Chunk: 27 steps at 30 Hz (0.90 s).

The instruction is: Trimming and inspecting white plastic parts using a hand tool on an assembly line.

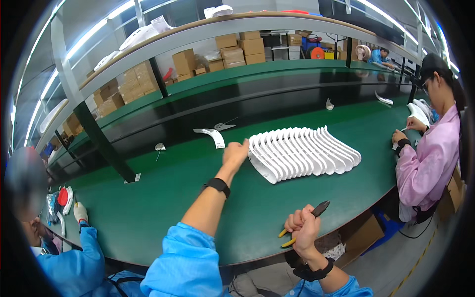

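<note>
A row of white curved plastic parts (307,154) stands closely stacked on edge across the green table. At the row's left end, the closed fingers of my left hand (235,154) pinch the upper tip of the outermost part. My right hand (303,227) is closed around pliers (321,208) with yellow handles, held over the table's near edge, dark jaws pointing up and away. One separate white curved part (213,136) lies just beyond my left hand. Behind it rests a flat white piece (224,126) with a thin stem.
A small white piece (160,147) lies to the left, near a shelf post (106,143). Co-workers sit at either side: a gloved hand (80,213) at left, a pink sleeve (428,163) at right. Below the near edge stands an open cardboard box (363,235).
</note>
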Each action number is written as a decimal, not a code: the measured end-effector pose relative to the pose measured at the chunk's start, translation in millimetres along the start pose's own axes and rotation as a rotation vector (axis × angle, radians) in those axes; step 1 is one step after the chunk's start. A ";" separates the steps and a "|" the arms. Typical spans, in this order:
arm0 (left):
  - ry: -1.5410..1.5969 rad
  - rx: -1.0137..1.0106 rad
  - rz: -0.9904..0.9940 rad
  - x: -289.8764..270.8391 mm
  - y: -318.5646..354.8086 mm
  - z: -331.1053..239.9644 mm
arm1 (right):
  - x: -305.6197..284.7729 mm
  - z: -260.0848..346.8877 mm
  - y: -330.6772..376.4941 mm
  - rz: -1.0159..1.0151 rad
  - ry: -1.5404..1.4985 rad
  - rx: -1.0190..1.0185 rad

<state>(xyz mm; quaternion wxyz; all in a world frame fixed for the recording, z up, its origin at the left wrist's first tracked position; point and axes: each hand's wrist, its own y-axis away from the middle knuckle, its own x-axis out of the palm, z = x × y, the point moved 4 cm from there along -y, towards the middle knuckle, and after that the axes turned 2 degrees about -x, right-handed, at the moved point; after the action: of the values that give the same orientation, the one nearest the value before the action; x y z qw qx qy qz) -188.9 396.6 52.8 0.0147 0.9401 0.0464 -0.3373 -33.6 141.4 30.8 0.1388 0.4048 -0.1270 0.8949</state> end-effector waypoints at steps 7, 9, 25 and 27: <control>0.162 -0.011 -0.144 0.1 37.2 -21.1 | 8.8 11.6 -2.6 0.024 -0.020 0.000; 0.123 0.128 -0.214 -25.7 66.7 -36.6 | 22.5 21.9 -4.3 0.173 0.780 -0.131; 1.411 -0.064 0.466 -63.3 303.0 17.9 | 46.1 -2.6 82.6 0.645 0.844 0.143; 1.421 -0.184 0.471 -53.8 311.7 32.4 | 42.9 -5.9 97.3 0.702 0.897 0.228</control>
<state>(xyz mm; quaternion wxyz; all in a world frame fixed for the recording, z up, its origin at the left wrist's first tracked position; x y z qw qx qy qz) -220.4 80.3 60.9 0.1313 0.9115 -0.1294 0.3677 -99.0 59.2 48.4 -0.1704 -0.0681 -0.0853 0.9793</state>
